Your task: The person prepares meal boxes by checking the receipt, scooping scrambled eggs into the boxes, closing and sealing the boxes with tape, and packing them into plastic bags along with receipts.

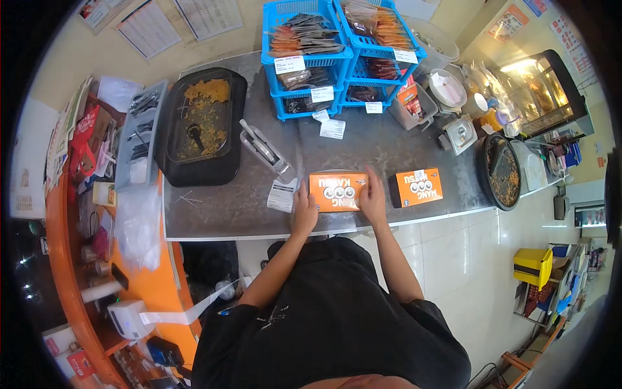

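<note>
An orange box [335, 192] with white lettering lies on the grey metal table [272, 223] near its front edge. My left hand [305, 207] is at the box's left side and my right hand [372, 198] at its right side, so the box is held between them. To the right lies a second orange box [418, 188] with a small white label on top, apart from my right hand. A printed paper slip [282, 195] is just left of my left hand, with a clear and metal tool [267, 153] behind it.
Blue baskets [306, 61] of packets stand at the back. A black tray [201, 120] of food is on the left, a round black pan [501, 172] on the right. Beyond are a metal container [460, 135] and lit display case [551, 91]. A label printer [128, 319] sits lower left.
</note>
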### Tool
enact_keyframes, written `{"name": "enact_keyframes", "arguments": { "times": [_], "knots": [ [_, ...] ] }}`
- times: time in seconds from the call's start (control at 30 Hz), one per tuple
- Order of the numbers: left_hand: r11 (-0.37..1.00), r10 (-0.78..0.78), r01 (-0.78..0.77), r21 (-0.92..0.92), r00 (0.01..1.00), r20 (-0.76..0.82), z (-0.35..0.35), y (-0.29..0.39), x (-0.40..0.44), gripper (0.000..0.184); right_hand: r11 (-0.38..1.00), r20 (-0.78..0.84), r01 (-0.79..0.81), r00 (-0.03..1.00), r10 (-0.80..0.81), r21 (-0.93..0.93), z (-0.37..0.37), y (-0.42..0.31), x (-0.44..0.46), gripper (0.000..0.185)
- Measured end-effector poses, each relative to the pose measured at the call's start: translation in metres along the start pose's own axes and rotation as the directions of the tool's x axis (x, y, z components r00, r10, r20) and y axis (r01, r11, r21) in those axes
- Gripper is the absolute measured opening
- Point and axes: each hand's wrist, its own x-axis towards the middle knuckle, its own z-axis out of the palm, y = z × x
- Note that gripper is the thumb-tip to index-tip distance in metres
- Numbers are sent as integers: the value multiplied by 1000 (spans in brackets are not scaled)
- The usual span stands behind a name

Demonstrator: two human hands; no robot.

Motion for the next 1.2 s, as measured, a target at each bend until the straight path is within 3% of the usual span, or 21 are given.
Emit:
{"name": "enact_keyframes", "arguments": {
  "times": [0.07,0.17,0.27,0.37,0.57,0.67,0.8,0.9,1.0,1.07,1.1,1.13,1.2],
  "knots": [
    [969,236,-241,-52,968,-91,7,0,3,47,995,46,83,996,-81,-54,7,6,4,27],
    [917,371,-382,-110,922,-114,10,10,28,37,987,72,117,991,-110,-111,14,0,11,20],
    [920,383,-384,-79,923,-24,14,6,42,24,991,91,87,993,-78,-101,19,3,16,15],
    [930,347,-349,-112,937,-43,15,10,44,15,993,109,95,990,-86,-75,20,2,23,15],
    [917,369,-379,-126,924,-99,24,-2,54,14,998,149,52,988,-45,-48,23,5,26,14],
    [907,223,-255,-336,966,-131,29,2,53,13,1000,174,-4,985,7,-15,24,2,26,14],
    [942,309,-309,-135,951,-18,29,-14,60,10,984,351,83,936,-23,-157,19,0,31,18],
    [937,332,-334,-98,942,-39,32,-14,58,11,758,336,508,856,-392,-410,12,-29,29,44],
    [926,328,-350,-138,931,-160,32,-13,53,24,641,590,680,695,-410,-356,9,-70,10,82],
    [926,317,-340,-165,936,-152,-8,23,23,26,610,640,721,645,-417,-330,8,-69,10,102],
    [901,379,-413,-134,898,-222,-17,24,8,28,666,669,677,655,-352,-313,11,-60,13,105],
    [872,440,-480,-98,854,-277,-29,23,-11,29,631,677,690,655,-336,-354,13,-54,14,108],
    [891,300,-299,-341,952,-50,-84,14,-56,26,574,672,732,636,-381,-367,26,-51,13,113]
  ]
}}
